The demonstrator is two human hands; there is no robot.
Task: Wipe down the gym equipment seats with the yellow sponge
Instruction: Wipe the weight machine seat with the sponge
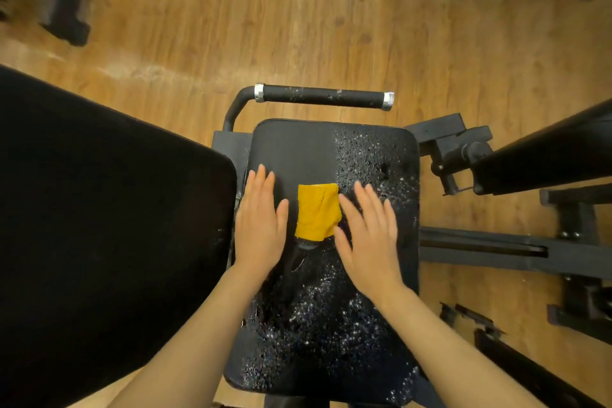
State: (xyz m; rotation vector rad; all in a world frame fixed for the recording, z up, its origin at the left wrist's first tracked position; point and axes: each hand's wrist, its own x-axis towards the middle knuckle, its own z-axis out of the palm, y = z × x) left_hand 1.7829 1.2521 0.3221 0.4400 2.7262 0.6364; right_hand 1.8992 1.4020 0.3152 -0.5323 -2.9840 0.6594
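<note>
Yellow rectangular sponge [317,216] lies mid black padded seat [331,156], between both hands. Left hand [260,225] and right hand [369,235] flat, fingers extended, gripping nothing (right thumb touching sponge edge).

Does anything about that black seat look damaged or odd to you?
Yes. The seat looks worn: its right side and near end are covered in white specks where the surface seems to be flaking, and a torn patch shows just below the yellow sponge. The grip bar beyond is speckled too.

A gym: black padded machine seat [331,156], foam-grip handle [323,97], steel frames on wood-plank floor [265,10]
</note>
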